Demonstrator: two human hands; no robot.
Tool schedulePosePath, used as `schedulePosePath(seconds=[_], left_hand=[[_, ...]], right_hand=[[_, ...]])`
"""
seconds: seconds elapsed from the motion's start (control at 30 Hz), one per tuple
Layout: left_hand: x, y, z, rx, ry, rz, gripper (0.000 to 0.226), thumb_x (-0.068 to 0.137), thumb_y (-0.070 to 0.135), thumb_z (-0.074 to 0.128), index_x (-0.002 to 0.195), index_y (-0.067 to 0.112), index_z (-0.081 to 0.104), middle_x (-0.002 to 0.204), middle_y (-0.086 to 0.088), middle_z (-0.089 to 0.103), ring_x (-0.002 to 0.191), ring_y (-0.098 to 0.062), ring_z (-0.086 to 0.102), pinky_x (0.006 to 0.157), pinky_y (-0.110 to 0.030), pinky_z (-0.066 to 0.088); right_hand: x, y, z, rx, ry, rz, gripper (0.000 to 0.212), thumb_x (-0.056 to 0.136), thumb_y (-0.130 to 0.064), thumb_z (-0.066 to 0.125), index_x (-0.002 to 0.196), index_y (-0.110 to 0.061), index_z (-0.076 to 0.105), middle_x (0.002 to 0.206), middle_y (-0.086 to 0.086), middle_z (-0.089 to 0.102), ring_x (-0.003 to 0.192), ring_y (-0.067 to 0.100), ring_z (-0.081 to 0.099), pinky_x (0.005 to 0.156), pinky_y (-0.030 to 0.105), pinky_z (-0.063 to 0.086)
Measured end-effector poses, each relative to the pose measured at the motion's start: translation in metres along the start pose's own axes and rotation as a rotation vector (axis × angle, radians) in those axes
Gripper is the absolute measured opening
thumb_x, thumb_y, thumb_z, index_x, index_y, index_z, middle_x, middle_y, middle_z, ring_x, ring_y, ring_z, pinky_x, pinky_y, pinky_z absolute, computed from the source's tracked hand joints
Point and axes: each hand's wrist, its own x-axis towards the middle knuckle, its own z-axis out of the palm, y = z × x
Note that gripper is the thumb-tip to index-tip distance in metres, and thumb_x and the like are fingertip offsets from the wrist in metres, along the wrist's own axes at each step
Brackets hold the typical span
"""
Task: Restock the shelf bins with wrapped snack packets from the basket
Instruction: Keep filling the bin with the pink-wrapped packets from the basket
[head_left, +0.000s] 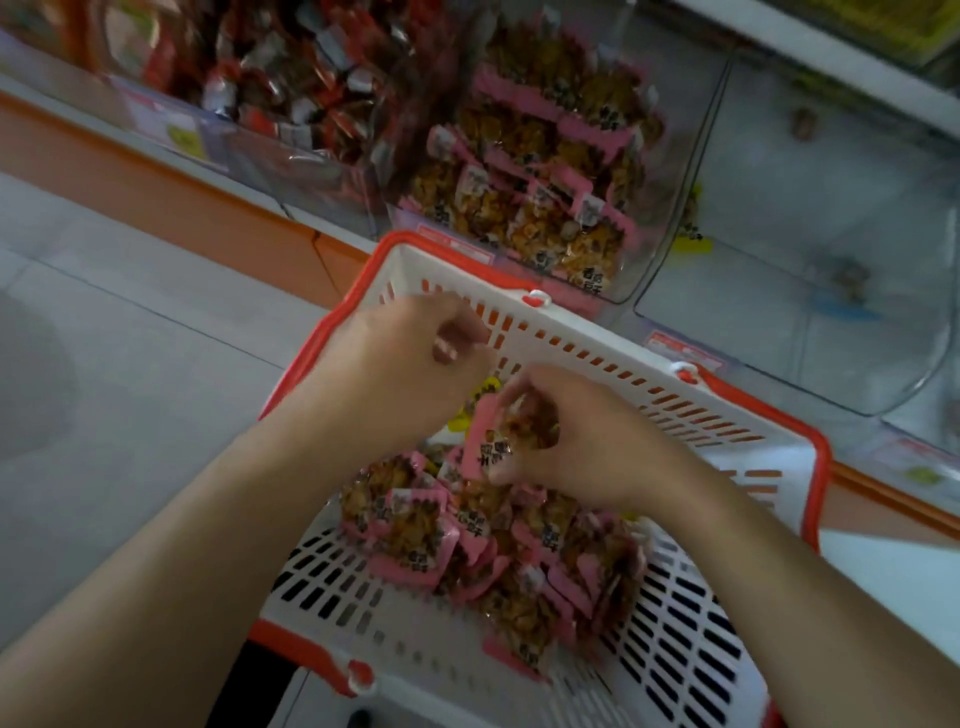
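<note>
Red-rimmed white basket (519, 665): heap of pink-wrapped snack packets (467, 540) inside. Right hand (587, 441) pinches one pink packet (498, 431) above heap. Left hand (415, 358) curled, apparently empty. Clear shelf bin (545, 171) behind: same packets.

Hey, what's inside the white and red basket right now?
The basket holds a heap of pink-wrapped snack packets. The right hand pinches one packet above it. Whatever lies beneath the heap and hands is hidden.

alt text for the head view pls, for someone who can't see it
The right hand pinches a pink-wrapped snack packet above a white basket of similar packets; the left hand is curled beside it. Clear shelf bins lie beyond.
</note>
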Motion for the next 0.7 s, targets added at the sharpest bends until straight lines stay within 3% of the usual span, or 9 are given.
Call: schedulePosePath(seconds=[0.07, 0.13, 0.23, 0.33, 0.47, 0.6, 0.7], left_hand=[[0.006, 0.002, 0.005, -0.079, -0.216, -0.058, 0.028, 0.088, 0.059, 0.069, 0.109, 0.039, 0.070, 0.099, 0.017, 0.071, 0.087, -0.003, 0.068, 0.077, -0.028, 0.059], [0.011, 0.002, 0.007, -0.131, -0.310, -0.082, 0.026, 0.086, 0.052, 0.077, 0.107, 0.035, 0.076, 0.088, 0.008, 0.076, 0.079, -0.015, 0.074, 0.073, -0.039, 0.063], [0.016, 0.004, 0.007, -0.345, -0.292, -0.109, 0.018, 0.089, 0.032, 0.081, 0.106, 0.027, 0.081, 0.083, 0.000, 0.080, 0.071, -0.018, 0.077, 0.070, -0.034, 0.064], [0.019, 0.010, 0.010, -0.565, -0.173, -0.114, 0.012, 0.093, 0.017, 0.075, 0.102, 0.021, 0.082, 0.080, -0.003, 0.080, 0.068, -0.018, 0.076, 0.068, -0.028, 0.063], [0.026, 0.014, 0.012, -0.717, -0.095, -0.132, 0.004, 0.094, 0.010, 0.072, 0.094, 0.009, 0.076, 0.075, -0.015, 0.076, 0.070, -0.030, 0.077, 0.075, -0.038, 0.066], [0.027, 0.022, 0.013, -0.841, -0.265, -0.156, 0.013, 0.093, 0.002, 0.070, 0.102, -0.003, 0.062, 0.088, -0.027, 0.076, 0.084, -0.037, 0.079, 0.079, -0.035, 0.065], [0.029, 0.024, 0.018, -0.777, -0.335, -0.149, 0.023, 0.090, 0.001, 0.074, 0.108, 0.000, 0.059, 0.094, -0.026, 0.076, 0.091, -0.034, 0.078, 0.079, -0.027, 0.062]], right_hand=[[-0.003, -0.009, -0.014, 0.052, 0.012, -0.055, 0.063, 0.070, -0.054, 0.095, 0.119, -0.046, 0.056, 0.105, -0.023, 0.063, 0.094, -0.002, 0.062, 0.074, 0.027, 0.051], [-0.005, -0.011, -0.023, 0.105, 0.033, -0.110, 0.067, 0.067, -0.051, 0.098, 0.118, -0.049, 0.055, 0.107, -0.021, 0.066, 0.097, -0.002, 0.065, 0.083, 0.034, 0.056], [-0.006, 0.001, -0.034, 0.224, 0.084, -0.132, 0.066, 0.070, -0.051, 0.096, 0.122, -0.052, 0.054, 0.116, -0.019, 0.068, 0.108, 0.004, 0.066, 0.095, 0.042, 0.055], [-0.005, 0.018, -0.044, 0.478, 0.181, -0.141, 0.040, 0.084, -0.046, 0.085, 0.119, -0.045, 0.066, 0.119, -0.012, 0.072, 0.113, 0.010, 0.069, 0.099, 0.044, 0.057], [-0.001, 0.027, -0.054, 0.765, 0.299, -0.089, 0.017, 0.098, -0.010, 0.075, 0.112, -0.020, 0.075, 0.106, 0.008, 0.077, 0.093, 0.024, 0.079, 0.077, 0.038, 0.064], [0.001, 0.028, -0.058, 0.844, 0.394, -0.088, 0.010, 0.099, -0.003, 0.071, 0.104, -0.010, 0.075, 0.094, 0.014, 0.080, 0.081, 0.030, 0.078, 0.066, 0.037, 0.063], [0.004, 0.030, -0.059, 0.820, 0.481, -0.103, 0.014, 0.098, -0.001, 0.073, 0.097, -0.014, 0.078, 0.093, 0.013, 0.079, 0.076, 0.026, 0.074, 0.064, 0.035, 0.059]])
